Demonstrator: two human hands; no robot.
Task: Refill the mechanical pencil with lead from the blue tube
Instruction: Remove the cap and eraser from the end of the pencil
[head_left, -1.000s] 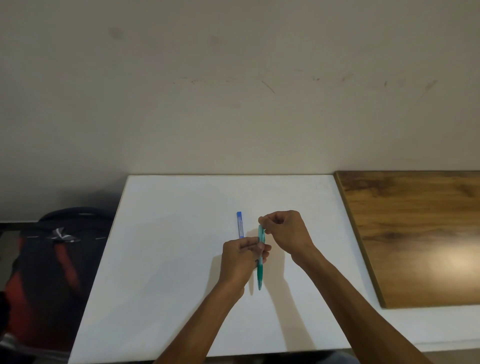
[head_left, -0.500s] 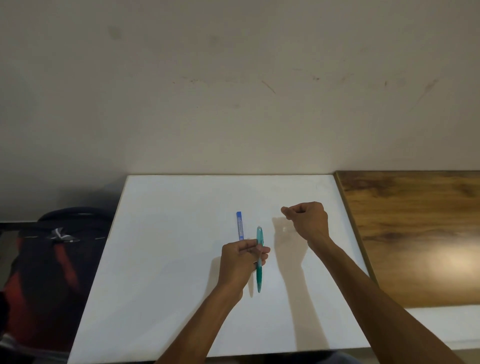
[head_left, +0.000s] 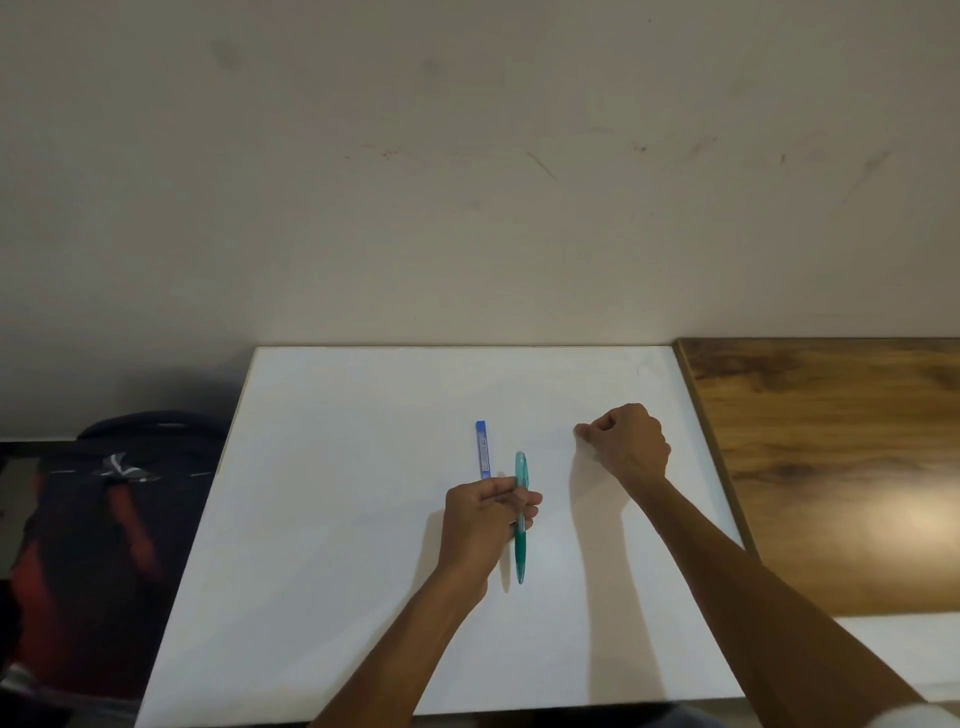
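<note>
At the left edge of the frame a dark bag (head_left: 98, 525) sits beside the white table (head_left: 322, 545); it plays no part in the step. Just left of centre, the blue tube (head_left: 483, 450) lies flat on the table, pointing up-frame, close to the pencil but apart from it; its contents cannot be seen, and whether it is capped cannot be told. At centre, your left hand (head_left: 480, 525) grasps the green mechanical pencil (head_left: 521, 512) around its middle, the long axis running up and down the frame. Hold the barrel steady and keep its upper end clear of your fingers, since the lead probably enters there. Right of centre, your right hand (head_left: 626, 449) rests on the table, curled with fingertips pinched; whether it holds a small part cannot be told. If it does, set that part down where it cannot roll, then take up the tube. At the right edge lies a wooden board (head_left: 841, 467).
</note>
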